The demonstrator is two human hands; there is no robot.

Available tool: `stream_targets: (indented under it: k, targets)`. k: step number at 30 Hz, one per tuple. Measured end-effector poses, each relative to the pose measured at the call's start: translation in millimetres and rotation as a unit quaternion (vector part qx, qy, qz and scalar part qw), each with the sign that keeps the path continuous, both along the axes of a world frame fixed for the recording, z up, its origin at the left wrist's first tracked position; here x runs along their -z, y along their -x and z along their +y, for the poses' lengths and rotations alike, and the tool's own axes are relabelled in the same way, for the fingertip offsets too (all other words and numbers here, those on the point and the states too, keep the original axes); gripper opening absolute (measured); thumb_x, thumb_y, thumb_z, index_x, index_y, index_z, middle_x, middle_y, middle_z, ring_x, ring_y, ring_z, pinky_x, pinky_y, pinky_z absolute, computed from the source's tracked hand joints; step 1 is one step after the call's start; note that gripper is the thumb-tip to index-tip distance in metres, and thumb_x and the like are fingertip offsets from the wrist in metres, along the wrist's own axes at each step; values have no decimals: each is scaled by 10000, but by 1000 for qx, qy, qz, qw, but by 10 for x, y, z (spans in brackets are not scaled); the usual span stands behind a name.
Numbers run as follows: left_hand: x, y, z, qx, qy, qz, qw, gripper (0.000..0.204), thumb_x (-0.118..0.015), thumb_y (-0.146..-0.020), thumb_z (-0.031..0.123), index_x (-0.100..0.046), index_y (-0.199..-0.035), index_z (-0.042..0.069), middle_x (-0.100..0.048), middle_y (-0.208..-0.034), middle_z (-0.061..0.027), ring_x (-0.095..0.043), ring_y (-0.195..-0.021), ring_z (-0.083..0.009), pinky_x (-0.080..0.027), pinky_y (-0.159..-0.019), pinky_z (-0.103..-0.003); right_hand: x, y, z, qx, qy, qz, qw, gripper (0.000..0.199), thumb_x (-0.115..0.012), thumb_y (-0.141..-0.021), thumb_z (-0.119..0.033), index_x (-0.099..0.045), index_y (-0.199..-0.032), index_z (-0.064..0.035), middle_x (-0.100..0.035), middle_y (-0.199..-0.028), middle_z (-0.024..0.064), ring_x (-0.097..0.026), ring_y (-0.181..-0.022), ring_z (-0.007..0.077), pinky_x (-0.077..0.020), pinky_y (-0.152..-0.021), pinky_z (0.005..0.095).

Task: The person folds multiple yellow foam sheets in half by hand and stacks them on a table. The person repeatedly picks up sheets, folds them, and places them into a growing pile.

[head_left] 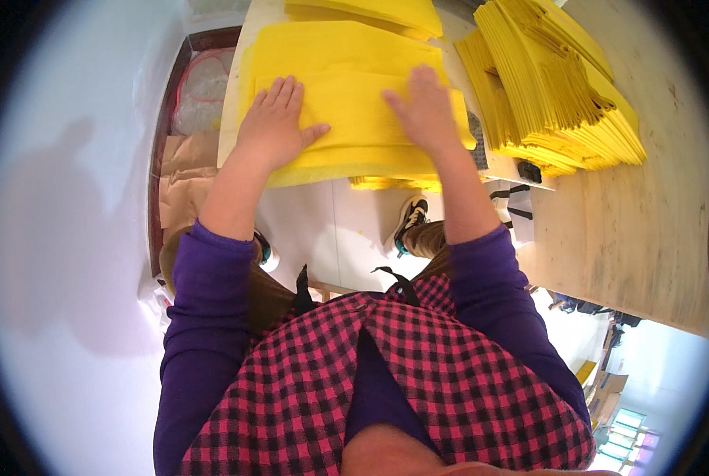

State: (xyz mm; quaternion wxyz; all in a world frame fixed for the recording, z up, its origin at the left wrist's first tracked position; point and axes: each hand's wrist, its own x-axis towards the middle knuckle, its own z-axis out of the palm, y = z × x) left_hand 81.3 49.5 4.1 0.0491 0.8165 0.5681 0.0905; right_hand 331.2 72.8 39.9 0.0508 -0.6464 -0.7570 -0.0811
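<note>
A yellow fabric sheet, thin and soft-looking, lies folded on the table in front of me, its near edge hanging a little over the table's edge. My left hand presses flat on its left part, fingers stretched out and thumb apart. On the right part rests my right hand, slightly blurred, with its thumb spread away from the fingers. Neither hand grips anything. How many layers lie under my hands I cannot tell. More yellow fabric shows below the near edge.
A tall stack of folded yellow pieces stands on the wooden board at the right. Another yellow pile lies at the far end. Brown paper and clear plastic sit at the left by the wall. A small black object is near the stack.
</note>
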Motion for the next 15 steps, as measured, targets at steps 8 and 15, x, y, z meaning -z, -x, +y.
stream_targets:
  k: [8,15]
  targets:
    - [65,12,-7,-8,-5,-10,1000,849,-413,-884,612,-259,-1432,-18,-227,-1517,-150,-170,-1420,-246,-150,-1152,-366,359,441,93,-40,88,128,987,781,-360,-918,-570,-268,-1431,12,-231,-1512,172,-185,-1413,283,-150,-1140,442]
    - [24,0,-2,-11,9,-1,1000,828,-391,-900,599,-248,-1437,-15,-210,-1523,-148,-159,-1423,-240,-152,-1153,-374,419,-458,97,75,93,58,991,767,-306,-933,-571,-215,-1456,-18,-184,-1533,146,-148,-1426,264,-123,-1145,439]
